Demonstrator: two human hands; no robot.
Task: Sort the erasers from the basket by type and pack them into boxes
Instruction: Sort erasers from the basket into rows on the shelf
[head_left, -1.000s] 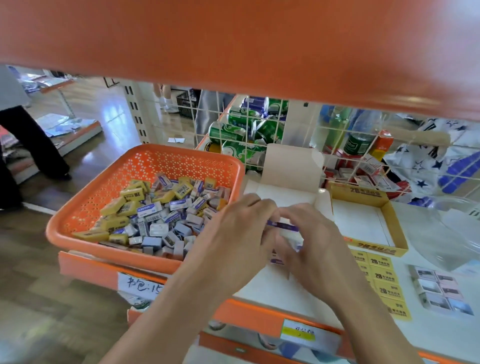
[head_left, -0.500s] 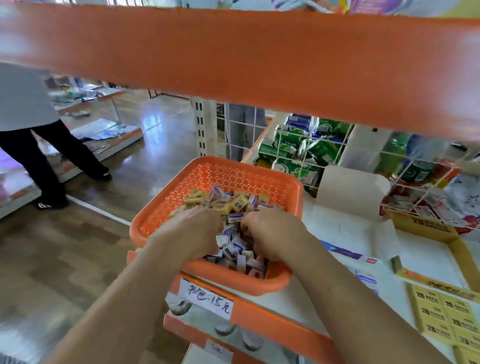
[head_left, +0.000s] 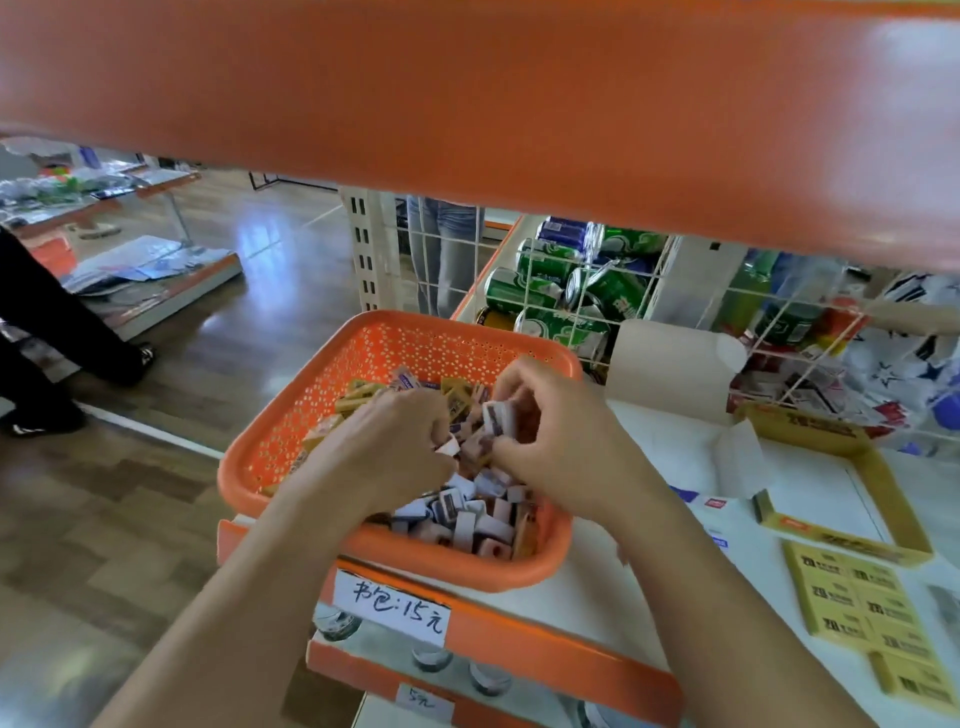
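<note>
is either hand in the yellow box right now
No, the left hand and right hand are both over the orange basket gripping erasers, and the yellow box lies off to their right.

left hand (head_left: 387, 447) curled, grip unclear | right hand (head_left: 556, 441) pinching, fingers bent

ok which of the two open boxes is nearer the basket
The white box, directly right of the orange basket, with its tall lid flap standing up. The yellow-rimmed box lies farther right, beyond it.
</note>
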